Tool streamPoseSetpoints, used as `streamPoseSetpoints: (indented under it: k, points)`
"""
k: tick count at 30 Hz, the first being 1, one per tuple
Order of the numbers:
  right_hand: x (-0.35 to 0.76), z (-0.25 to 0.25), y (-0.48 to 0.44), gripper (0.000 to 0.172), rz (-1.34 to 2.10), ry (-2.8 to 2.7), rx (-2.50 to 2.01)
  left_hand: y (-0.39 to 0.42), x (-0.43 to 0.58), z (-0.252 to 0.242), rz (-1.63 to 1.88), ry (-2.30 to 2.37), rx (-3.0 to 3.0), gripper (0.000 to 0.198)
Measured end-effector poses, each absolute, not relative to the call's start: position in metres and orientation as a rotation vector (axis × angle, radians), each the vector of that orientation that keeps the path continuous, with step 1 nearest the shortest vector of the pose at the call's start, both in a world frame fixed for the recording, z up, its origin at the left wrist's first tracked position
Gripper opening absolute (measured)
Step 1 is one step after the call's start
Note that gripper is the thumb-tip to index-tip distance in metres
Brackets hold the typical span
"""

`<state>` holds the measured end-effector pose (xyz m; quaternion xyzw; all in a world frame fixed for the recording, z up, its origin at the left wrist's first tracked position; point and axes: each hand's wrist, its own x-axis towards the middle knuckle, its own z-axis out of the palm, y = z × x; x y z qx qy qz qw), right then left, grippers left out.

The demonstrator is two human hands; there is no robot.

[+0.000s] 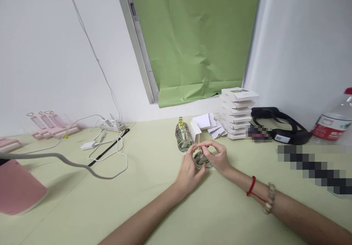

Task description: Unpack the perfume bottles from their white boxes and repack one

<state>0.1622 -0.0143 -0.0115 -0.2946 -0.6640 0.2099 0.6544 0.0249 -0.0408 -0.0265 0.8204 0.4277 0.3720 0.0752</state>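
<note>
A small clear glass bottle (202, 160) with green markings stands on the table between my hands. My left hand (188, 171) curves around its left side, fingertips at the bottle's top and thumb low at its front. From the right, my right hand (217, 155) closes thumb and finger on the neck or cap, which the fingers mostly hide. Just behind stands a row of similar glass bottles (183, 136) with yellowish and green tops. Beside them an upright white carton (195, 132) touches or nearly touches my fingers in this view.
White flattened cartons (205, 121) lie behind the hands, beside a stack of white boxes (236, 114). A black strapped headset (291, 133) and a red-labelled bottle (328, 127) stand right. Left are cables (118, 149), pink tubes (56, 129) and a pink object (20, 186).
</note>
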Motion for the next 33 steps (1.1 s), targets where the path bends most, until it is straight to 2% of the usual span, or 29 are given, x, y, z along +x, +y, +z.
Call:
streamPoseSetpoints:
  k: [5, 10, 12, 16, 18, 20, 25, 33]
  points:
    - [0.163, -0.01, -0.013, 0.016, 0.509, -1.503, -0.671, -0.041, 0.026, -0.023, 0.961, 1.315, 2.422, 0.049]
    - [0.166, -0.014, -0.008, 0.017, 0.409, -1.587, -0.651, -0.037, 0.024, -0.022, 0.977, 1.356, 2.394, 0.038]
    - [0.167, -0.018, -0.007, 0.026, 0.378, -1.681, -0.67, -0.033, 0.023, -0.023, 1.029, 1.396, 2.331, 0.037]
    - [0.165, -0.024, -0.006, 0.055, 0.396, -1.842, -0.771, -0.026, 0.02, -0.023, 1.225, 1.509, 2.173, 0.03]
    - [0.164, -0.026, -0.004, 0.063, 0.446, -1.887, -0.806, -0.025, 0.018, -0.021, 1.322, 1.617, 2.13, 0.027]
    - [0.163, -0.028, -0.001, 0.064, 0.476, -1.923, -0.825, -0.025, 0.017, -0.019, 1.402, 1.739, 2.099, 0.032]
    - [0.164, -0.035, 0.005, 0.054, 0.472, -1.971, -0.863, -0.019, 0.008, -0.018, 1.473, 1.857, 2.209, 0.064]
    - [0.166, -0.043, 0.008, 0.067, 0.488, -2.052, -0.857, -0.001, -0.009, -0.021, 1.365, 1.746, 2.33, 0.075]
